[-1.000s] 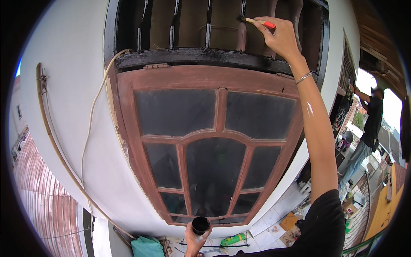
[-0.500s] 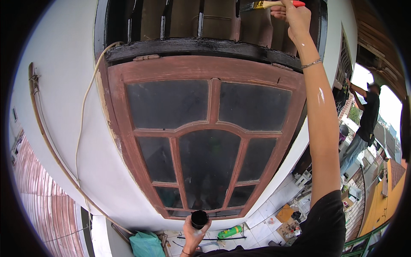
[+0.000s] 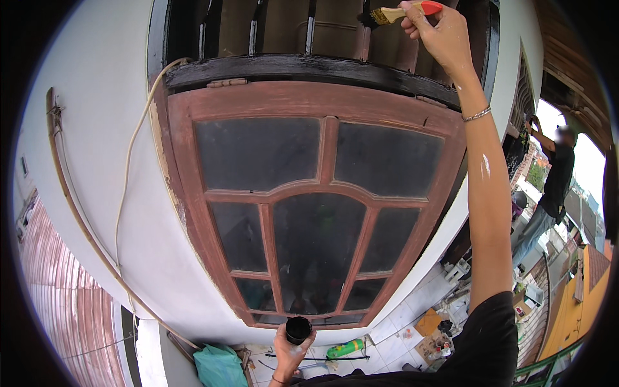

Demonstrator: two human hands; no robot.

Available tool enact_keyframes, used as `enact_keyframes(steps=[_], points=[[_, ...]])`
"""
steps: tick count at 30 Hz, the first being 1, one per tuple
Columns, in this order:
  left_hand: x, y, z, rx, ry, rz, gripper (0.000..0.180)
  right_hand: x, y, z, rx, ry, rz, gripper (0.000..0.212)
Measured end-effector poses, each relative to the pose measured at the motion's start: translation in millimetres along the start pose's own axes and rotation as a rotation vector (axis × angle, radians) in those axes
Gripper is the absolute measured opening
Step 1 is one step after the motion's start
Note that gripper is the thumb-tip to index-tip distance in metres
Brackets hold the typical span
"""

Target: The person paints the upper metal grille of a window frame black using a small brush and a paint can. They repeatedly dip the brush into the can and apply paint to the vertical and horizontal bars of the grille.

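Observation:
My right hand (image 3: 438,35) is raised at the top, fingers closed round the wooden handle of a paintbrush (image 3: 389,14) with a red end. Its dark bristles point left, at a slat (image 3: 364,42) of the upper grille that is dark above and reddish-brown lower down; whether they touch it I cannot tell. Low in the middle, my left hand (image 3: 291,351) grips a cup (image 3: 298,329) that looks black inside. Between the hands stands a reddish-brown wooden window frame (image 3: 329,155) with dark panes. Above it runs a glossy black crossbar (image 3: 290,68).
A pale cable (image 3: 137,135) and a long wooden pole (image 3: 64,174) run down the white wall on the left. On the tiled floor are a teal bag (image 3: 222,367), a green bottle (image 3: 345,349) and several scattered items. Another person (image 3: 558,174) stands working at the far right.
My right hand has lowered slightly and tilted the brush, so its bristles now sit lower on the slat. My left hand holds the cup in nearly the same place.

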State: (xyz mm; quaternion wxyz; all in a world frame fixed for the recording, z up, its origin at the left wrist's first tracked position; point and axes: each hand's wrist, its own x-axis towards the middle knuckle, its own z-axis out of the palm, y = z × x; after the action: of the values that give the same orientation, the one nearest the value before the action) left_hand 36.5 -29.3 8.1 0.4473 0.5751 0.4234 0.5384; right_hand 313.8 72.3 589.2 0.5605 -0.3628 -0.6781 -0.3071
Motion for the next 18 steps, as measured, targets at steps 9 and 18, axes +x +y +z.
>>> enact_keyframes(steps=[9, 18], points=[[1.3, 12.7, -2.0, 0.062, -0.014, 0.001, 0.038, -5.8, 1.3, -2.5, 0.024, -0.020, 0.044, 0.031], [-0.3, -0.3, 0.9, 0.042, -0.022, -0.021, 0.038, -5.1, 16.0, -0.6, 0.246, 0.106, 0.137, 0.030]])
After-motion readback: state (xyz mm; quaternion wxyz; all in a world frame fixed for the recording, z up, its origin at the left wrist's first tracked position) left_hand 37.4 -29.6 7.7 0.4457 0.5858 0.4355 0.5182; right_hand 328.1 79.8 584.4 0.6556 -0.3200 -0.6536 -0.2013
